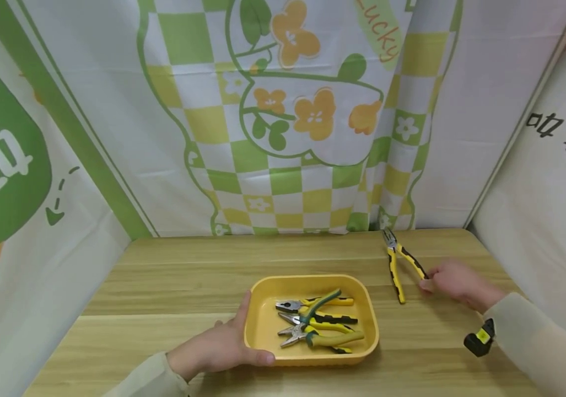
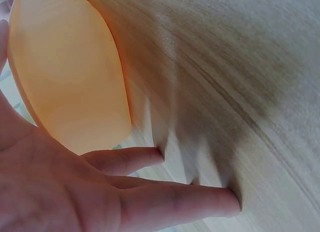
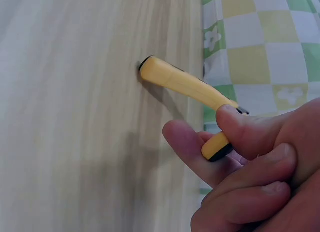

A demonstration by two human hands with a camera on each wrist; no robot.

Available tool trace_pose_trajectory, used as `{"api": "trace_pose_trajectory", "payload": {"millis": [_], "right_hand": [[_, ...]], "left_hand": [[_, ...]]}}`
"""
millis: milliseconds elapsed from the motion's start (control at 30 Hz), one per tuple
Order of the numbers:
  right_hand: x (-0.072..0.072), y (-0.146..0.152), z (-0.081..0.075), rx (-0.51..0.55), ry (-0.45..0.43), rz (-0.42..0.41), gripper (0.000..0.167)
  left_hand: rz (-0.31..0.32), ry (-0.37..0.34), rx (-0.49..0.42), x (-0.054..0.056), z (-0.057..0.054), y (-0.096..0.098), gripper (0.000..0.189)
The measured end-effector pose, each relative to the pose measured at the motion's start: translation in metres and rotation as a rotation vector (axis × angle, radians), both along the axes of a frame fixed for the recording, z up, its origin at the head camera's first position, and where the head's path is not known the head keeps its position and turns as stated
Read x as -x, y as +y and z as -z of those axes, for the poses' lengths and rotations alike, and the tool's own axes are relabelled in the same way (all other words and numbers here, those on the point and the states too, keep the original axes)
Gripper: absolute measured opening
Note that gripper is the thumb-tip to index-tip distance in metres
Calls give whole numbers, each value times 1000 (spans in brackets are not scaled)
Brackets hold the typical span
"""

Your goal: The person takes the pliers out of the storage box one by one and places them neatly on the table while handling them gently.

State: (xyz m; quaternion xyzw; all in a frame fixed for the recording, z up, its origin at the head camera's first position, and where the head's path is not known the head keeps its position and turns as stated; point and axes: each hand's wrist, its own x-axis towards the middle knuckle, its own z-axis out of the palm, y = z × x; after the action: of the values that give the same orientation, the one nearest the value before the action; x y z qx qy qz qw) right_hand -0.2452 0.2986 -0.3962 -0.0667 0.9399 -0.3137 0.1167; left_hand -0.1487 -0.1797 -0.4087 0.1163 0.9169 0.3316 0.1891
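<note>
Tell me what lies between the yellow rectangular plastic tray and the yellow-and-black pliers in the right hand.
Only bare wood-grain tabletop lies between the tray and the pliers pinched by the right hand, as the head view shows.

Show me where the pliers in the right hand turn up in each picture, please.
Head: right of centre, the pliers have their handles spread and tip toward the curtain; the right hand pinches one handle.
Left wrist: not in it.
Right wrist: right of centre; two yellow handles show, the head mostly hidden.
Shared landmark: the wooden tabletop, in all three views.
</note>
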Motion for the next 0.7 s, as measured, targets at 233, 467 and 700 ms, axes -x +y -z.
{"api": "trace_pose_trajectory", "payload": {"millis": [233,467,700], "right_hand": [[-13,12,5,92,-128,71,23],[-25,12,9,96,-214,57,26],[-29,11,14,93,-263,45,24]], "left_hand": [[-1,-7,4,0,0,1,145],[-11,-15,0,1,0,1,145],[-1,-6,1,2,2,0,146]]}}
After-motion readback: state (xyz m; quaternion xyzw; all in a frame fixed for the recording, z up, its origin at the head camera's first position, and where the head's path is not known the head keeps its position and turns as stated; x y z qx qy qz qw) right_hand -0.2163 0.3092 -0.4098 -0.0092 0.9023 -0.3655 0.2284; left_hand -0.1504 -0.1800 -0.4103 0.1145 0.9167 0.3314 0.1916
